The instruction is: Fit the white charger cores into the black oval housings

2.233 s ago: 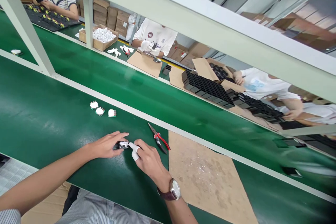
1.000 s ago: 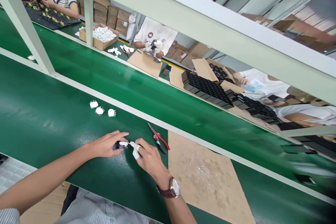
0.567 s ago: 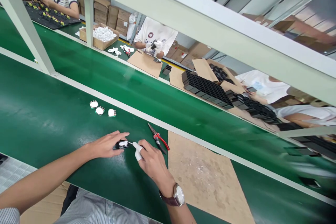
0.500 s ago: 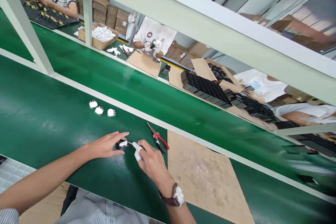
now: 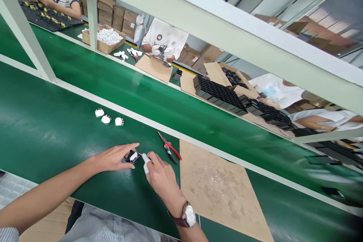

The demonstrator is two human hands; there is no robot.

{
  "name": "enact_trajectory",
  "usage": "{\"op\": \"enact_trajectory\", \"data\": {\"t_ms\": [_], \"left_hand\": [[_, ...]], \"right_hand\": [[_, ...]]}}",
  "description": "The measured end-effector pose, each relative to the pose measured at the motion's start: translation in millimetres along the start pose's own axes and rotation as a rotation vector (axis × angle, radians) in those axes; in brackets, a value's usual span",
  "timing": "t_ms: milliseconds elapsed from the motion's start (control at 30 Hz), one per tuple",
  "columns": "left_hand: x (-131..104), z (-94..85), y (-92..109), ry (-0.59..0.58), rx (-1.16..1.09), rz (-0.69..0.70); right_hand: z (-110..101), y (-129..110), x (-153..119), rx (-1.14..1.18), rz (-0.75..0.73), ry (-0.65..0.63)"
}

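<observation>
Between the thumb and fingers of my left hand [image 5: 116,157] is a small black housing [image 5: 133,157] with a white part inside. My right hand [image 5: 159,170], with white covers on its fingertips and a watch on the wrist, pinches a thin tool whose tip touches the housing's right edge. Most of that tool is hidden by the fingers. Red-handled pliers [image 5: 169,148] lie to the right of the housing. Three small boards with white tops [image 5: 106,120] rest on the green table [image 5: 56,128] farther back.
A brown board [image 5: 218,189] lies at the right. Behind a pale rail [image 5: 136,121] runs a green belt [image 5: 141,98]. Across it are people, a box of white pieces [image 5: 109,37] and rows of black housings [image 5: 218,94]. A pale beam [image 5: 198,19] crosses above.
The black housing is tilted differently between my left fingers, showing more of its open side. My right hand has shifted slightly left. The whole view has moved a little.
</observation>
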State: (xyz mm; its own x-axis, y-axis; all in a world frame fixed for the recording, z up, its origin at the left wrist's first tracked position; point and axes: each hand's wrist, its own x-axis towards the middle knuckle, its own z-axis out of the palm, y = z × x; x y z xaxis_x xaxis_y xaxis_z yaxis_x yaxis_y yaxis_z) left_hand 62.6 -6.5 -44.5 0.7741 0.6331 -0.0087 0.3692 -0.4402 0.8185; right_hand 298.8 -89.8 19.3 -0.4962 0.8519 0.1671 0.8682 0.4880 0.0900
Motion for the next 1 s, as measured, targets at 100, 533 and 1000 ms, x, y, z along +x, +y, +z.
{"op": "enact_trajectory", "data": {"t_ms": [100,533,1000], "left_hand": [[0,0.4,1,0.009,0.004,0.017],[1,1.4,1,0.015,0.032,0.042],[1,2.2,3,0.011,0.041,0.063]], "right_hand": [[3,-2,-2,0.038,0.017,0.01],[7,-5,-7,0.066,0.066,0.02],[3,8,3,0.072,-0.052,-0.004]]}}
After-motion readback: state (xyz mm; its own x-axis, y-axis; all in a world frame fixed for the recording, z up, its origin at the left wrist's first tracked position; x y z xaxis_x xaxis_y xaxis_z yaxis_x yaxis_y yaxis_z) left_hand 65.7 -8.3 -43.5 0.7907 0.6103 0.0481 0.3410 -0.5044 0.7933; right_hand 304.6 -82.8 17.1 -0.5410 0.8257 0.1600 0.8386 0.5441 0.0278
